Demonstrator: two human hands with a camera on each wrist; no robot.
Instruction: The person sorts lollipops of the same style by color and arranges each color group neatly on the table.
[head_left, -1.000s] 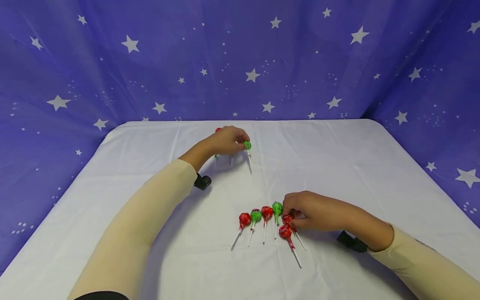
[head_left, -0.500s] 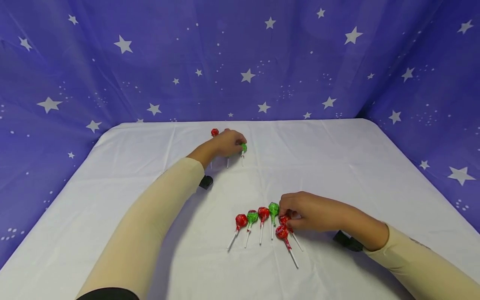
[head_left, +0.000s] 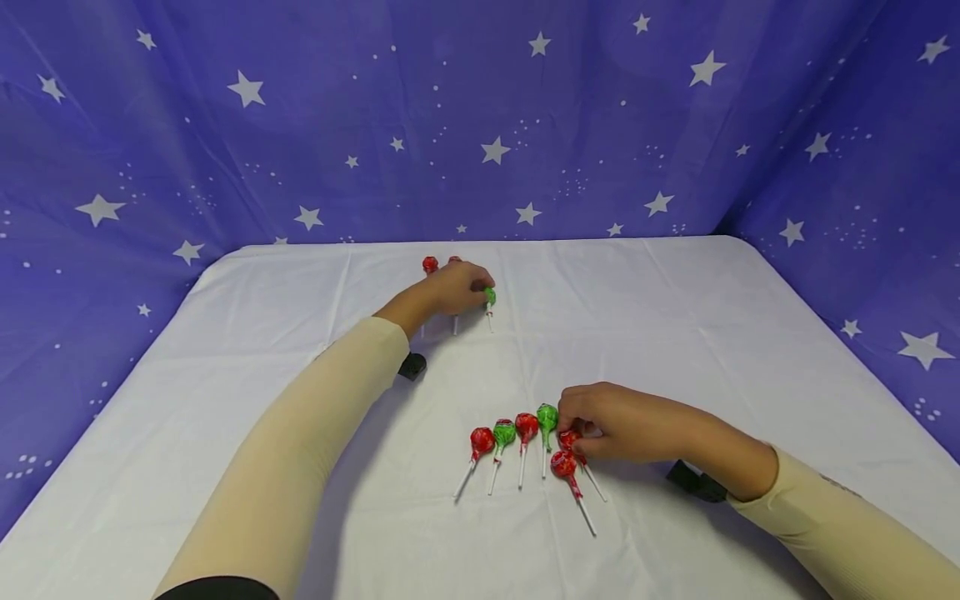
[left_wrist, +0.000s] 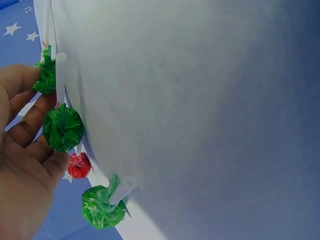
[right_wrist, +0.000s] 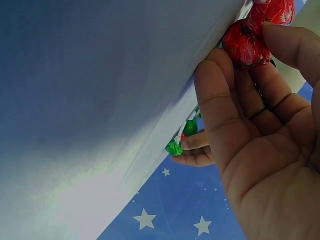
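At the far side of the table, my left hand (head_left: 459,287) pinches a green-wrapped lollipop (head_left: 490,297) by its head, between thumb and fingers. Beside that hand are two red lollipops (head_left: 430,264), partly covered by it. The left wrist view also has a green lollipop (left_wrist: 63,128) close by the fingers and another green one (left_wrist: 103,206) lower down. Nearer me, my right hand (head_left: 626,423) holds the head of a red lollipop (head_left: 570,439) between thumb and fingers. Another red lollipop (head_left: 564,465) lies just in front, overlapping it in the right wrist view.
Left of my right hand, a row holds a red lollipop (head_left: 482,441), a green one (head_left: 504,432), a red one (head_left: 527,426) and a green one (head_left: 547,417), sticks toward me. A white cloth covers the table (head_left: 675,333); a purple star-patterned curtain (head_left: 450,108) hangs behind and beside it.
My left hand has brought the green lollipop slightly back, and its stick end now lies farther from me, about level with the neighbouring sticks. The right hand has stayed at its red lollipop.
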